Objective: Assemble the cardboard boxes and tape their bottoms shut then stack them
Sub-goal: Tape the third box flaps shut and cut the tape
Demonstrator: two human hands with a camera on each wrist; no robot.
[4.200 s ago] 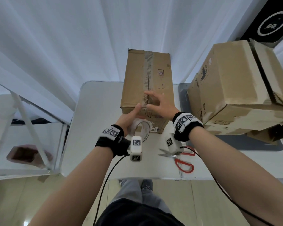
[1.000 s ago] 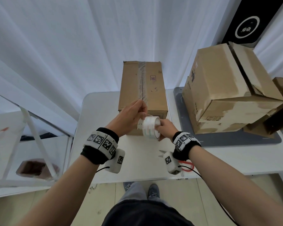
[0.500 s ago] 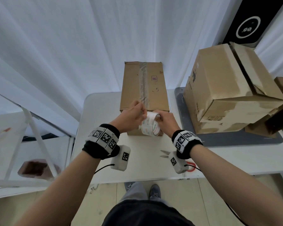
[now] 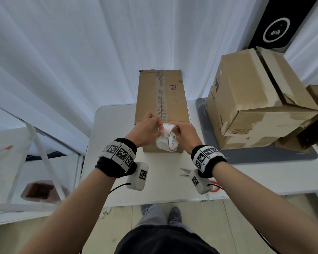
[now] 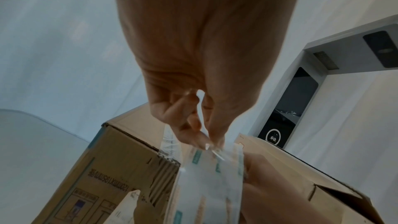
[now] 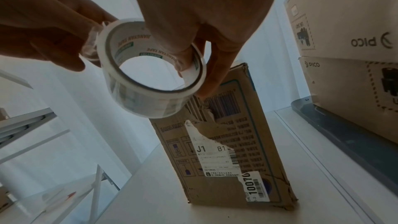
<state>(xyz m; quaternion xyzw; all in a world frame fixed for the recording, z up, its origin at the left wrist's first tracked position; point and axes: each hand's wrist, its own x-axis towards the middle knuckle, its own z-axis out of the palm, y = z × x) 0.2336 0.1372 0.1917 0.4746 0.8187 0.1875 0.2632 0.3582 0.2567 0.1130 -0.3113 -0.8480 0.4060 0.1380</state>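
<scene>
Box (image 4: pixel 162 99) stands on table (image 4: pixel 117 180), center-back, against curtain (image 4: pixel 62 52). Tape roll (image 4: pixel 168 139) held above box's near top edge, btwn left hand (image 4: pixel 148 132) on its left and right hand (image 4: pixel 186 134) on its right. Scissors (image 4: pixel 186 173) lie on table nearer the person, right of center, partly under right wrist. Stacked boxes (image 4: pixel 255 107) sit on tray (image 4: pixel 264 156) to the right. Speaker (image 4: pixel 277 24) behind the stack. Shelf rack (image 4: pixel 35 153) left of table.
</scene>
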